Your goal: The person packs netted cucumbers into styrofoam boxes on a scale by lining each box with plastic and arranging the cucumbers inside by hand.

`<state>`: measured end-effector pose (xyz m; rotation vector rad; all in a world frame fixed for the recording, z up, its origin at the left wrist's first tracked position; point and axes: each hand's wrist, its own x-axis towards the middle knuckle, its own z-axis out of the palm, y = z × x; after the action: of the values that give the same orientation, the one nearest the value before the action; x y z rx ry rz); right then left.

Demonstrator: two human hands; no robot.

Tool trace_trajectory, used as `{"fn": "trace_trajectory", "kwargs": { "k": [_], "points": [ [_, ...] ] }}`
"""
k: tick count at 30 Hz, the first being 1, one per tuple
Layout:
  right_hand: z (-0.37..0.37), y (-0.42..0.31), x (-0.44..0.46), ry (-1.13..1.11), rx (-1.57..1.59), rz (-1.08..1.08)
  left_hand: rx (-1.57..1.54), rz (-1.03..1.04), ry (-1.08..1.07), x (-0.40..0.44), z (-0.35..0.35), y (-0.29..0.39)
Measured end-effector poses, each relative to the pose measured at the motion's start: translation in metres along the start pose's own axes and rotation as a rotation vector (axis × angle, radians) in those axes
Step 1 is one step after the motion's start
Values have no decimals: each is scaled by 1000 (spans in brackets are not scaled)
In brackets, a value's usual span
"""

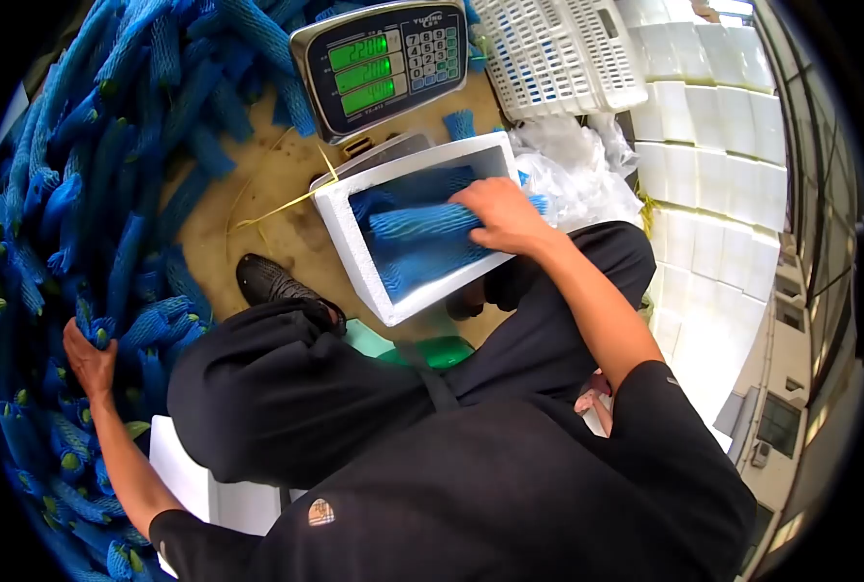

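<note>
My right hand (pixel 508 215) reaches over the white foam box (pixel 362 260), its fingers on the end of a long item in blue mesh netting (pixel 417 222). More blue-netted items lie beneath it in the box. At the far left, my left hand (pixel 91 359) is at the big pile of blue-netted items (pixel 122 145), its fingers around the end of one (pixel 96 328). Green tips poke out of several of the nets. Behind the box a scale display (pixel 384 63) shows green digits.
A white plastic basket (pixel 548 53) stands at the back right, with clear plastic bags (pixel 582 165) before it. Stacked white foam boxes (pixel 708 165) line the right. A yellow strap (pixel 291 202) lies left of the foam box. A shoe (pixel 282 286) rests on the floor.
</note>
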<state>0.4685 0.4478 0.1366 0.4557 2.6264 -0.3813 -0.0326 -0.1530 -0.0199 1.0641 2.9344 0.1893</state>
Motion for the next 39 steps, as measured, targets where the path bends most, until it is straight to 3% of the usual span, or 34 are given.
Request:
{"fn": "trace_trajectory", "kwargs": {
  "k": [2,4,6,7,9,10,13,15,17,20,23,25,28,29,30,32,35,37,39],
  "points": [
    [36,-1,5,29,-56,-122,-12,30,25,-4,-9,-5],
    [44,-2,3,91,-24,-83,-13,50,81,-7,-14,-15],
    [42,-4,7,130,58,-96,-61,-49,-53,-7,-21,-19],
    [51,-2,5,191,59,-90,-5,-89,35,-9,-23,-5],
    [58,-5,11,51,3,-93,-57,-191,103,-2,-38,7],
    [53,-10,20,-7,-23,-66,-123,-136,219,5,-34,0],
    [39,-14,25,-163,-50,-2,-448,-307,226,23,-68,25],
    [17,-32,28,-106,-49,-51,-714,-352,290,18,-85,24],
    [3,-57,41,-78,115,-54,-905,-381,325,13,-97,4],
    [-21,-108,61,-66,437,-82,-1353,-582,392,6,-130,13],
    [-39,-165,82,54,679,-226,-1506,-419,327,22,-180,64],
    [-68,-211,94,191,538,-403,-1555,-316,289,35,-209,110],
    [-74,-279,112,425,699,-614,-1672,-224,198,57,-234,164],
    [-87,-298,105,359,829,-620,-1716,-203,159,66,-244,192],
    [-71,-316,110,516,890,-673,-1713,-163,148,72,-252,229],
    [-72,-332,102,557,1022,-575,-1616,-56,145,81,-273,302],
    [-91,-310,80,579,1211,-437,-1370,51,22,87,-297,373],
    [-106,-271,64,440,1283,-415,-1350,149,-72,101,-285,384],
    [-120,-239,42,153,1503,-393,-1524,319,-88,105,-281,413]
  ]
}}
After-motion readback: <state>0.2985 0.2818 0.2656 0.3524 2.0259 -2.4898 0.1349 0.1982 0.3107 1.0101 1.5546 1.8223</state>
